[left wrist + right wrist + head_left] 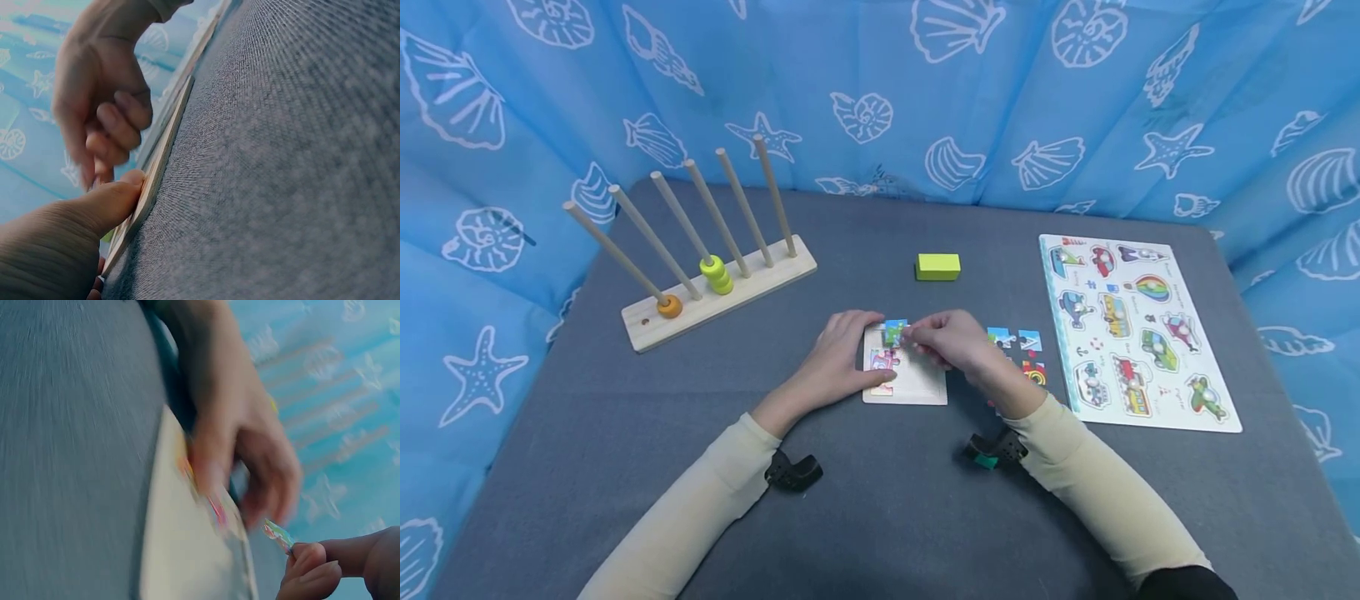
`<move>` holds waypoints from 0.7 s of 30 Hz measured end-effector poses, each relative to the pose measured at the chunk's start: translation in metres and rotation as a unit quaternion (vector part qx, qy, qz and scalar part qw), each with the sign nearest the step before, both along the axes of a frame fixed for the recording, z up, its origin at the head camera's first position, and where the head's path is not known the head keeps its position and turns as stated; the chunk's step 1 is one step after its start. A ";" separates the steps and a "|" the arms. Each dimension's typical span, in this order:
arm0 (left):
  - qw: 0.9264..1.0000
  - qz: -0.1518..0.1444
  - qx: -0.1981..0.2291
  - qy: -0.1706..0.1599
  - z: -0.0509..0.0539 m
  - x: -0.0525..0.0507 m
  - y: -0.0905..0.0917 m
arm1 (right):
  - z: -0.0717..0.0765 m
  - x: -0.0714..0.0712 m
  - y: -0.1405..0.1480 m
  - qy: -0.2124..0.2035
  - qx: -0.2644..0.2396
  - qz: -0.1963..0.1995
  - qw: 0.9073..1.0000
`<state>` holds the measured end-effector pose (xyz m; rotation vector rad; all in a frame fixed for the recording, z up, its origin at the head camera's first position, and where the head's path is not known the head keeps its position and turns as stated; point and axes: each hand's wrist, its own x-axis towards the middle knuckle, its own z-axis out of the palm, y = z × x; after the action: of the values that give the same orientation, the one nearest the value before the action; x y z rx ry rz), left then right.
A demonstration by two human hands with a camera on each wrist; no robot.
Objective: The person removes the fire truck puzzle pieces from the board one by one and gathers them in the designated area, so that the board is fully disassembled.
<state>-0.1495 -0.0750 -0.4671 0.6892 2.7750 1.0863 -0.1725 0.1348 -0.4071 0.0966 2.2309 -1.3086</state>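
Blue shell-print curtain (955,117) around the back and sides; grey worktop (865,517) in front. Flat along the right, the board (1165,333), pictures up, probably set aside to leave working room. At the left, the rack (752,283), aslant, with rings low on some pegs. Midway between, the tray (921,383), mostly bare, likely central for easy reach from both sides.

Left hand (835,360) curled round the tray's left side, thumb on top, fingers at the far edge, seemingly to prevent sliding. Right hand (955,340) narrowed to a pinch on a blue-green piece (894,332), above the tray's far-left part. Beyond the tray, the block (938,267).

Loose pieces (1030,340) between tray and board, some hidden behind the right forearm. Pink piece (882,359) inside the tray, beside the left thumb. Left hand blurred in the right wrist view; held piece's print too small to read.
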 end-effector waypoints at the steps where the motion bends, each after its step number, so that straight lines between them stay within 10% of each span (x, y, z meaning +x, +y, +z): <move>1: 1.000 -0.001 0.000 0.001 0.000 0.000 0.000 | 0.002 -0.001 0.008 0.002 0.006 -0.007 1.000; 9: 1.000 -0.009 -0.008 0.009 -0.002 -0.001 -0.002 | 0.006 -0.004 0.066 0.009 0.065 -0.047 0.997; 21: 0.999 -0.017 -0.020 0.018 -0.003 -0.001 -0.002 | -0.003 0.002 0.079 0.031 0.141 -0.027 0.989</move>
<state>-0.1501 -0.0767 -0.4698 0.7562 2.7958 1.0183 -0.1703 0.2140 -0.4105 0.2236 2.4716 -1.0266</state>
